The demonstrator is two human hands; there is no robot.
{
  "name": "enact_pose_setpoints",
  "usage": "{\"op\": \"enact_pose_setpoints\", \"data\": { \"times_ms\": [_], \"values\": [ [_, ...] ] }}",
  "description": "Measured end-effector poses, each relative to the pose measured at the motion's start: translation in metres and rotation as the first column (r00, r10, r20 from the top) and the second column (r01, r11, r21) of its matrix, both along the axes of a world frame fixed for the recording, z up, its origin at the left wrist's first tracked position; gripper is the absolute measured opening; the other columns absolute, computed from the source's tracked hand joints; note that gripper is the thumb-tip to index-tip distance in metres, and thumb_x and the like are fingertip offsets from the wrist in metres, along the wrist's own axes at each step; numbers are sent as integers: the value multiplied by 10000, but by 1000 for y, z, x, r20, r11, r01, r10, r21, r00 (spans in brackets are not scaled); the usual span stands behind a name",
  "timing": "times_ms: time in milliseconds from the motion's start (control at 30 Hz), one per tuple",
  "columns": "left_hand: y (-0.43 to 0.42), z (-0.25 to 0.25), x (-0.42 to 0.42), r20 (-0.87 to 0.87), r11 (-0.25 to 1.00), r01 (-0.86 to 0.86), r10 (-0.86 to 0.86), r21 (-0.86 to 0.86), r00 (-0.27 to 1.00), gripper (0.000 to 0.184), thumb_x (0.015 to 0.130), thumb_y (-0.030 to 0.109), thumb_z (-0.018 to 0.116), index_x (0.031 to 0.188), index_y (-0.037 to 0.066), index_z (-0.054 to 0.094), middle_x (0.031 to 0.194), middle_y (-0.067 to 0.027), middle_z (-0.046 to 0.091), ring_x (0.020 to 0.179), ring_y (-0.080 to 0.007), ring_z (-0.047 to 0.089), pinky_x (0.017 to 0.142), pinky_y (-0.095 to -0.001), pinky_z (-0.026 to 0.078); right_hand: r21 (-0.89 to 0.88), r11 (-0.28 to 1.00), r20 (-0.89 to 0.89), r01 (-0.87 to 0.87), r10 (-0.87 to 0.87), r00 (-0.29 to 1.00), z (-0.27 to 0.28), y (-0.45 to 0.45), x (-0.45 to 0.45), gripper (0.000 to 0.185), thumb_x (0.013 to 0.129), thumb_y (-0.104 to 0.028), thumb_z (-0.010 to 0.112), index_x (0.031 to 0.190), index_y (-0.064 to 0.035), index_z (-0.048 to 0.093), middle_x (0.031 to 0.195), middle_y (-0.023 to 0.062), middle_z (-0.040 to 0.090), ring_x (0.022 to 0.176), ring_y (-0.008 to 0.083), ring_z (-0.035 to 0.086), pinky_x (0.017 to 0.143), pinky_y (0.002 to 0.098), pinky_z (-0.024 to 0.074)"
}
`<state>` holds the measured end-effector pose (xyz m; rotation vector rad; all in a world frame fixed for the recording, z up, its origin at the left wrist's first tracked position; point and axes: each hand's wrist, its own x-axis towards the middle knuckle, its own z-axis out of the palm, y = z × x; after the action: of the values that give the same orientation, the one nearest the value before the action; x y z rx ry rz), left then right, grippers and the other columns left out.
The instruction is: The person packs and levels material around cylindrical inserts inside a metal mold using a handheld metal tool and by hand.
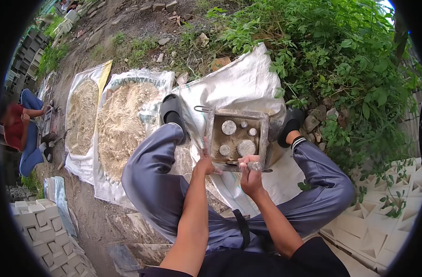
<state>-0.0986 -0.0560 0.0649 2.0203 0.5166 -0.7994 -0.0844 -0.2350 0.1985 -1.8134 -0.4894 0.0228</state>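
Observation:
A square mould box (pixel 210 134) with worn grey walls lies on white sacking between my legs. Inside it, round pale discs of different sizes, among them a large disc (pixel 246 147) and another disc (pixel 229 127), stand in a sandy bed. My left hand (pixel 204 162) rests at the box's near left corner, fingers spread along the outside of its walls. Over the near right part of the box, my right hand (pixel 251 177) is closed around a pale, stubby, cylinder-like piece (pixel 254 165); its lower part is hidden in the fist.
Two sacks heaped with sandy powder (pixel 128 122) lie to the left. Beyond them a person in a red shirt (pixel 16 127) sits on the ground. Green plants (pixel 331 60) crowd the far right. Patterned pale blocks (pixel 372 207) stand at right, more blocks (pixel 45 231) at lower left.

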Motion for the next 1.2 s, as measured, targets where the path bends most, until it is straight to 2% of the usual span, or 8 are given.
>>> {"op": "enact_pose_setpoints", "data": {
  "times_ms": [333, 467, 533, 700, 800, 1000, 1100, 1200],
  "values": [
    [-4, -13, 4, 56, 999, 17, -19, 36, 998, 1602, 470, 208, 931, 1315, 251, -429, 1483, -340, 61, 1351, -418, 282, 1096, -394, 331, -8, 995, 63, -99, 99, 993, 6, 15, 7, 131, 950, -108, 495, 1009, -26, 412, 817, 144, 531, 684, 284, 540, 655, 374, 441],
    [-5, -25, 5, 119, 999, 23, -27, 32, 993, 1577, 493, 190, 918, 1317, 197, -427, 1473, -352, 86, 1340, -425, 298, 1094, -380, 335, -90, 982, -147, -167, 153, 977, 31, 30, 15, 132, 972, -140, 463, 960, -23, 403, 820, 127, 514, 725, 206, 505, 671, 330, 425],
    [0, -32, -8, 125, 999, 15, -19, 33, 992, 1564, 505, 180, 911, 1318, 170, -425, 1468, -358, 99, 1334, -429, 305, 1092, -374, 337, 34, 994, 24, -106, 105, 994, 19, 31, 2, 129, 969, -143, 476, 972, -30, 415, 813, 118, 518, 714, 211, 511, 679, 332, 433],
    [2, -32, -8, 94, 998, 36, -41, 52, 995, 1243, 595, 222, 833, 1336, 158, -162, 1473, -337, 123, 1335, -416, 304, 1087, -378, 334, -45, 988, -188, -150, 139, 972, 23, 43, 13, 136, 949, -128, 498, 990, -20, 428, 817, 133, 506, 682, 269, 515, 652, 356, 433],
    [4, -37, -7, 88, 996, 55, -61, 69, 994, 1060, 649, 248, 787, 1347, 151, -5, 1475, -325, 138, 1335, -408, 304, 1083, -380, 332, 150, 988, -32, -49, 55, 998, 12, 46, 3, 131, 958, -137, 485, 994, -24, 429, 820, 145, 495, 685, 269, 517, 659, 351, 433],
    [13, -74, -7, 48, 964, 237, -244, 118, 969, 740, 757, 298, 693, 1369, 137, 311, 1481, -301, 167, 1336, -393, 302, 1077, -385, 327, 11, 995, -196, -99, 99, 976, 19, 52, 10, 144, 963, -159, 488, 986, -30, 427, 797, 125, 495, 673, 235, 509, 646, 345, 430],
    [19, -124, -15, 3, 953, 290, -291, 89, 957, 598, 801, 334, 643, 1344, 156, 466, 1488, -267, 197, 1355, -405, 250, 1088, -402, 301, 62, 997, -36, -38, 41, 999, 4, 50, 1, 160, 959, -156, 494, 1000, -21, 419, 807, 140, 508, 673, 268, 533, 649, 366, 435],
    [6, -109, -5, 20, 992, 129, -129, 8, 991, 1476, 579, 3, 821, 1313, 236, -438, 1480, -338, 75, 1344, -417, 297, 1078, -381, 352, -2, 990, -121, -142, 141, 983, 8, 49, 16, 140, 970, -153, 467, 941, -19, 437, 788, 99, 481, 689, 183, 464, 656, 315, 411]
  ]
}}
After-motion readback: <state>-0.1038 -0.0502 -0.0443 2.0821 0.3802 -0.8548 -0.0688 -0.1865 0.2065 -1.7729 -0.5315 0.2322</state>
